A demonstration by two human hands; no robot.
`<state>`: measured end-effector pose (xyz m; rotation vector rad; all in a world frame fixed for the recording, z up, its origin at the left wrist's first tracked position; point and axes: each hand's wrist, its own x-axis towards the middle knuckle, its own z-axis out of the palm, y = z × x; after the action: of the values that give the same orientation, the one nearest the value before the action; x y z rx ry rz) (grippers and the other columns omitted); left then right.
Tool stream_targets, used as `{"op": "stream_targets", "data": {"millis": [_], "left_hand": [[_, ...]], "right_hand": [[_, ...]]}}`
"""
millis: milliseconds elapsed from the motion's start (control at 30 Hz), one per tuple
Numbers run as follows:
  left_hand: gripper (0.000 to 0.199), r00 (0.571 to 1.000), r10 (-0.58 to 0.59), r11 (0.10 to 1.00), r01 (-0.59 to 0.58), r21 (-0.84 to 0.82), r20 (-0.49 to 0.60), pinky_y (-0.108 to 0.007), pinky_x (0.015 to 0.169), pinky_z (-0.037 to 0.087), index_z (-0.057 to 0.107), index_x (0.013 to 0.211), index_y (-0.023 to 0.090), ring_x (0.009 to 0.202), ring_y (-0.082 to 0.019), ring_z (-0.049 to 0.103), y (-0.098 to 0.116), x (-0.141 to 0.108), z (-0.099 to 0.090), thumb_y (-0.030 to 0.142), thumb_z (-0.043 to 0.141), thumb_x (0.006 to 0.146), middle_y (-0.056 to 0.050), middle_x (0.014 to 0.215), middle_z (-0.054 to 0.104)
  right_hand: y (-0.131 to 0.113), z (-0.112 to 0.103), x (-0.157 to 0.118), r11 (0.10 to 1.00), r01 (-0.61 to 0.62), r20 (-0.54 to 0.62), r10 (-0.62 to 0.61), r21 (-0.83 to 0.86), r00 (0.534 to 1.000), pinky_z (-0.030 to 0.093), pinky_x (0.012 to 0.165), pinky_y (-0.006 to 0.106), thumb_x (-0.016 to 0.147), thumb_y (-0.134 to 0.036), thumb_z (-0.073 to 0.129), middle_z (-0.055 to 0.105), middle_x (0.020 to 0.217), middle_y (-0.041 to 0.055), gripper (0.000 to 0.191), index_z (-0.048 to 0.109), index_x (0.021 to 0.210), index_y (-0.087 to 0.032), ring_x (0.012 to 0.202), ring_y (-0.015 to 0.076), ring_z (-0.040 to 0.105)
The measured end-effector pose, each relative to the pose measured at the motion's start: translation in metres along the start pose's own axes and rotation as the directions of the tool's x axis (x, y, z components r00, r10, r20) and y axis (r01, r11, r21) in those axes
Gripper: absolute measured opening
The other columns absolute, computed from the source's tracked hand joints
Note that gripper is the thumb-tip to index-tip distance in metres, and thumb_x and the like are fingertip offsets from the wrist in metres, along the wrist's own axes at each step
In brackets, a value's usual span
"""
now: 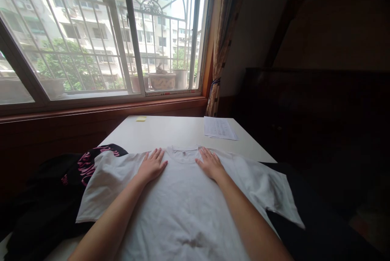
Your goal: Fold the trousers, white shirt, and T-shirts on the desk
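Observation:
A white T-shirt (183, 196) lies spread out on the white table, its neckline at the far side and its sleeves out to both sides. My left hand (153, 165) rests flat on the shirt's left shoulder area, fingers apart. On the other side of the collar, my right hand (210, 163) lies flat on the cloth with fingers stretched. Neither hand grips the fabric. Wrinkles show in the lower middle of the shirt. Its bottom hem is out of view.
Black clothing with pink lettering (87, 163) lies at the left, partly under a sleeve. Dark cloth (292, 200) is under the right sleeve. Papers (219, 127) and a yellow sticky note (141, 118) lie on the table (170, 129). Beyond stand a barred window and a tied curtain (217, 61).

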<state>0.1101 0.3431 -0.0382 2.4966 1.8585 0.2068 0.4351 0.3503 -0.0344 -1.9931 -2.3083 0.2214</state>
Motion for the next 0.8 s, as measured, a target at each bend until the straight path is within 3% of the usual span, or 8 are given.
{"op": "stream_targets", "data": {"millis": [400,800], "left_hand": [[0.067,1.0,-0.03,1.0,0.03,-0.005,-0.004,-0.056,0.126,0.014,0.031,0.162,0.023,0.159,-0.026,0.019,-0.003,0.017,0.002,0.057,0.028,0.104,-0.008,0.171,0.023],[0.068,0.997,-0.071,0.997,0.071,-0.011,0.008,-0.056,0.126,0.016,0.031,0.162,0.021,0.159,-0.028,0.018,-0.024,0.012,0.0,0.056,0.028,0.104,-0.009,0.171,0.021]], "right_hand": [[0.013,-0.003,0.023,1.0,-0.005,0.0,0.005,-0.006,1.0,0.005,0.128,0.042,0.105,-0.061,0.018,0.009,0.174,0.0041,0.075,0.015,0.166,-0.018,0.159,0.0179,0.008],[0.037,-0.007,0.018,0.998,-0.047,-0.006,0.047,-0.039,0.999,0.006,0.128,0.042,0.104,-0.06,0.018,0.009,0.173,0.0053,0.076,0.017,0.166,-0.015,0.159,0.0195,0.008]]}}
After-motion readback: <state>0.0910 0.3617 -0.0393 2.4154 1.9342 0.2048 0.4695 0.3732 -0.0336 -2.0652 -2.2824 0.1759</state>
